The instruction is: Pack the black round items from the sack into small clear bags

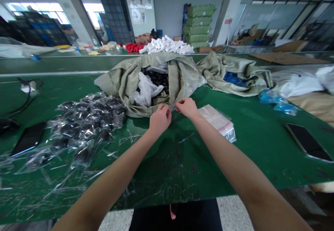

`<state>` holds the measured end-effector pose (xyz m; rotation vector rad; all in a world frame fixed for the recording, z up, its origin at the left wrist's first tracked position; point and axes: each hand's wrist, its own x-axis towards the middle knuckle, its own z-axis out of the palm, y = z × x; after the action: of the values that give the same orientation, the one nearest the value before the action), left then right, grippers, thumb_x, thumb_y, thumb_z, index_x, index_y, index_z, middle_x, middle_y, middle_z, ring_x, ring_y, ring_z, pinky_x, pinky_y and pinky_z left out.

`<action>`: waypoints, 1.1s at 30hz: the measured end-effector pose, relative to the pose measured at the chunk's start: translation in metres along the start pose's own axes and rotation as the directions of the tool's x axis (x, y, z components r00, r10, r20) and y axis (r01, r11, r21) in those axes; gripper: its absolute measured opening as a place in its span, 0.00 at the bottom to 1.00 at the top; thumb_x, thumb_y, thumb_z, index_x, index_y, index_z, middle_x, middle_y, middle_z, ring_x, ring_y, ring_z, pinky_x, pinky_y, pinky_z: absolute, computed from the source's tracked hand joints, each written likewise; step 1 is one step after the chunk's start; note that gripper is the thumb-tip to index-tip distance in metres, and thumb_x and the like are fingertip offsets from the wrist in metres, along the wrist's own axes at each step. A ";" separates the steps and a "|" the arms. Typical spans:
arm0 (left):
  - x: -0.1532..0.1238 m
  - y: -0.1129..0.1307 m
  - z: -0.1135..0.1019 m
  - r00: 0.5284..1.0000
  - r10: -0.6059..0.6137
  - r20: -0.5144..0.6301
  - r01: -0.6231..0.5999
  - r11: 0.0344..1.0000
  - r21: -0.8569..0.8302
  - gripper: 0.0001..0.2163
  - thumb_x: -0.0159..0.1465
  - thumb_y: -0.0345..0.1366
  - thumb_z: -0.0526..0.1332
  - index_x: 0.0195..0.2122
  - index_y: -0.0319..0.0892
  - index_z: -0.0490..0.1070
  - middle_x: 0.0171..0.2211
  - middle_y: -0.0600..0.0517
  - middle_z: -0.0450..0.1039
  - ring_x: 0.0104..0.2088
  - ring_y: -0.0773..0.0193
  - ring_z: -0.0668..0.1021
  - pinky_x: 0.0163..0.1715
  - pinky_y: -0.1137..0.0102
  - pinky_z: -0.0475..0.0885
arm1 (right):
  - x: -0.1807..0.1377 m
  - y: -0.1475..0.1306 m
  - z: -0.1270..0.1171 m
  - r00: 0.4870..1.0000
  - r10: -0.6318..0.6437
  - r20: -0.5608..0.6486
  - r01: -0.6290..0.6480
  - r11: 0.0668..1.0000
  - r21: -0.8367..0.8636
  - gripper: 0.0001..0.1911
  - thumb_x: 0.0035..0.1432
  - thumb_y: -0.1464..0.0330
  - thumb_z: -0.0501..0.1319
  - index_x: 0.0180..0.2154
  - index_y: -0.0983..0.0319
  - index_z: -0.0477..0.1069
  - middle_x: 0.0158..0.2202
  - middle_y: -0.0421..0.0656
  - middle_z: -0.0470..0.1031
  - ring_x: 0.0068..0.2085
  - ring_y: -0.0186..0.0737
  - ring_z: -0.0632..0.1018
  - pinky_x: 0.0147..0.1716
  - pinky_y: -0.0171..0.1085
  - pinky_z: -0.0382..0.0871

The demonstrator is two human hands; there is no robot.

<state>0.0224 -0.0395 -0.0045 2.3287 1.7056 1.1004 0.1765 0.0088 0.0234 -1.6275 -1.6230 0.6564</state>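
My left hand [159,119] and my right hand [186,107] meet in front of an open woven sack [180,78], fingers pinched on a small clear plastic bag [172,108] stretched between them. The sack holds small black parts [158,78] and a crumpled white plastic liner [146,90]. A heap of black parts sealed in clear bags [86,119] lies left of my left hand. A stack of flat clear bags [217,121] lies just right of my right hand.
The green table [182,161] carries loose plastic strips, a dark phone [308,142] at right, another phone [28,138] and cables at left. A second sack [235,74] with blue items lies behind right. White boxes [167,45] and red items sit farther back.
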 end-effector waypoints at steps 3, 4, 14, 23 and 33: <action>0.008 -0.014 0.002 0.992 -0.124 -0.019 0.113 0.949 -0.296 0.06 0.64 0.34 0.55 0.35 0.41 0.69 0.37 0.48 0.77 0.37 0.61 0.78 0.39 0.68 0.69 | 0.006 0.004 -0.005 0.993 0.099 0.065 -0.105 0.989 0.107 0.06 0.50 0.69 0.60 0.24 0.62 0.72 0.26 0.44 0.79 0.31 0.40 0.80 0.31 0.34 0.69; 0.011 -0.019 0.002 0.984 -0.178 -0.002 0.163 0.907 -0.388 0.05 0.64 0.34 0.54 0.33 0.41 0.69 0.35 0.49 0.78 0.37 0.62 0.78 0.40 0.68 0.69 | 0.007 0.005 -0.007 0.985 0.135 0.111 -0.154 0.972 0.177 0.06 0.51 0.69 0.60 0.24 0.62 0.72 0.28 0.45 0.80 0.32 0.39 0.80 0.30 0.33 0.68; 0.024 -0.038 0.012 0.871 -0.458 0.180 0.463 0.638 -0.615 0.05 0.61 0.36 0.56 0.31 0.41 0.66 0.29 0.48 0.80 0.29 0.62 0.78 0.30 0.70 0.68 | -0.003 0.010 -0.010 0.939 0.070 0.337 -0.231 0.854 0.466 0.10 0.54 0.63 0.65 0.35 0.62 0.73 0.38 0.43 0.81 0.38 0.35 0.79 0.34 0.31 0.66; 0.026 -0.048 0.019 0.838 -0.501 0.215 0.508 0.574 -0.642 0.05 0.59 0.35 0.58 0.32 0.39 0.69 0.30 0.47 0.81 0.27 0.64 0.77 0.28 0.72 0.68 | -0.008 0.035 0.010 0.967 -0.110 0.229 0.029 0.943 0.333 0.08 0.49 0.69 0.68 0.34 0.64 0.78 0.33 0.43 0.81 0.34 0.35 0.78 0.38 0.35 0.71; 0.025 -0.048 0.014 0.822 -0.516 0.240 0.533 0.549 -0.644 0.04 0.61 0.34 0.57 0.33 0.40 0.68 0.32 0.47 0.81 0.22 0.69 0.73 0.25 0.74 0.67 | -0.005 0.041 0.024 0.980 -0.140 0.144 0.098 0.960 0.262 0.04 0.52 0.69 0.63 0.29 0.63 0.75 0.28 0.40 0.78 0.31 0.33 0.77 0.34 0.32 0.69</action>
<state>-0.0058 0.0053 -0.0232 1.2388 1.4540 1.2595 0.1824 0.0104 -0.0236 -1.3096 -1.6601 0.9120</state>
